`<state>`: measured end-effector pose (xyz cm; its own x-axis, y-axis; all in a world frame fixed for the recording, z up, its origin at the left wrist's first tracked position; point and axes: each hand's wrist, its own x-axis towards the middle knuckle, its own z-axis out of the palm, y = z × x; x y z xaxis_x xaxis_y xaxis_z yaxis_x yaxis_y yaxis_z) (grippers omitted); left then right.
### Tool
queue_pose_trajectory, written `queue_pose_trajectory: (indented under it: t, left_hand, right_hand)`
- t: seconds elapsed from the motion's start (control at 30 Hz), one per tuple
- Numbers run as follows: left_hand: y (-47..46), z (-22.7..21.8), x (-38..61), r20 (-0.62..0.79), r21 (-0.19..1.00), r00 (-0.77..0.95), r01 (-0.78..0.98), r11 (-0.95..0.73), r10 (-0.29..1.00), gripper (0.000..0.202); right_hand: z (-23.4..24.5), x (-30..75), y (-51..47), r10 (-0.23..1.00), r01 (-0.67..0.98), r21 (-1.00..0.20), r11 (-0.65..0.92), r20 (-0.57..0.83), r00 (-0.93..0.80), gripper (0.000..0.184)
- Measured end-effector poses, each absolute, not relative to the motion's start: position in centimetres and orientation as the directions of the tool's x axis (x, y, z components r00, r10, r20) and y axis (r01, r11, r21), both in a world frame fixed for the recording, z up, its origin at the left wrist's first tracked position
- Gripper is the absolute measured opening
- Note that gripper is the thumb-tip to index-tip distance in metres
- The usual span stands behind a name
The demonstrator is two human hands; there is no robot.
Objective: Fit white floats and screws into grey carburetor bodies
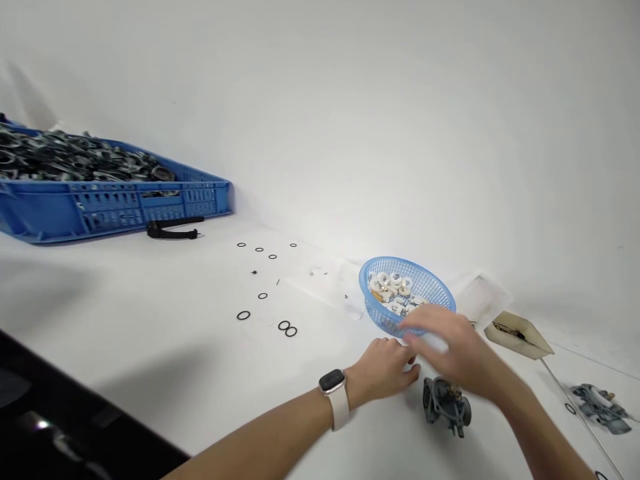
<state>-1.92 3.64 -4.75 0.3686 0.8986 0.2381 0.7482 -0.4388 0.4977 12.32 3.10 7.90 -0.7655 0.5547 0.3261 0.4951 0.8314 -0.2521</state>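
Note:
My left hand (385, 367), with a watch (333, 381) on its wrist, is low over the white table with its fingers curled under. Whatever they hold, if anything, is hidden. To its right a grey metal carburetor (444, 405) sits on the table, apart from the left fingertips. Slightly blurred, my right hand (457, 343) hovers above the carburetor, thumb and fingers apart and nothing visible between them. Its fingertips overlap the near rim of a round blue basket (433, 281) in view; contact cannot be told. White plastic parts (395, 283) fill the basket's bottom.
A blue crate (110, 207) heaped with metal parts stands far left, black-handled pliers (173, 228) before it. Several black O-rings (243, 315) lie mid-table. At right are a yellowish fly swatter (519, 335) and another carburetor (601, 408). A white wall rises behind.

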Motion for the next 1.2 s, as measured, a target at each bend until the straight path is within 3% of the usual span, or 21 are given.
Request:
queue_pose_trajectory:
  t: [0.07, 0.1, 0.13, 0.27, 0.6, 1.0, 1.1, 1.2]
  left_hand:
    - [3.6, -4.8, -1.9, 0.241, 0.442, 0.397, 0.767, -0.464, 0.886, 0.015]
    - [3.6, -4.8, -1.9, 0.241, 0.416, 0.413, 0.774, -0.478, 0.878, 0.016]
    - [3.5, -4.8, -1.9, 0.240, 0.394, 0.425, 0.779, -0.488, 0.873, 0.018]
    - [3.2, -4.4, -1.9, 0.238, 0.319, 0.467, 0.790, -0.523, 0.852, 0.022]
    - [3.0, -4.2, -1.8, 0.197, 0.276, 0.512, 0.789, -0.549, 0.836, 0.029]
    - [3.0, -4.0, -1.8, 0.200, 0.311, 0.512, 0.775, -0.550, 0.835, 0.027]
    - [3.1, -4.2, -1.9, 0.205, 0.344, 0.500, 0.768, -0.540, 0.841, 0.024]
    - [3.1, -4.3, -1.9, 0.211, 0.405, 0.486, 0.746, -0.528, 0.848, 0.021]
  right_hand:
    - [9.1, 12.4, 8.0, 0.722, 0.723, -0.075, 0.686, 0.187, -0.666, 0.027]
    - [9.0, 12.2, 10.4, 0.781, 0.785, 0.036, 0.618, 0.088, -0.618, 0.029]
    - [8.6, 11.9, 12.7, 0.806, 0.806, 0.072, 0.588, 0.039, -0.591, 0.030]
    - [5.7, 10.1, 18.7, 0.835, 0.822, 0.147, 0.550, -0.088, -0.544, 0.035]
    - [3.2, 8.8, 23.8, 0.910, 0.871, 0.273, 0.408, -0.193, -0.366, 0.031]
    - [2.5, 9.3, 22.5, 0.897, 0.883, 0.209, 0.421, -0.238, -0.372, 0.032]
    - [4.6, 9.7, 21.5, 0.868, 0.875, 0.112, 0.471, -0.233, -0.438, 0.028]
    - [7.2, 11.4, 18.5, 0.811, 0.830, -0.051, 0.556, -0.187, -0.555, 0.008]
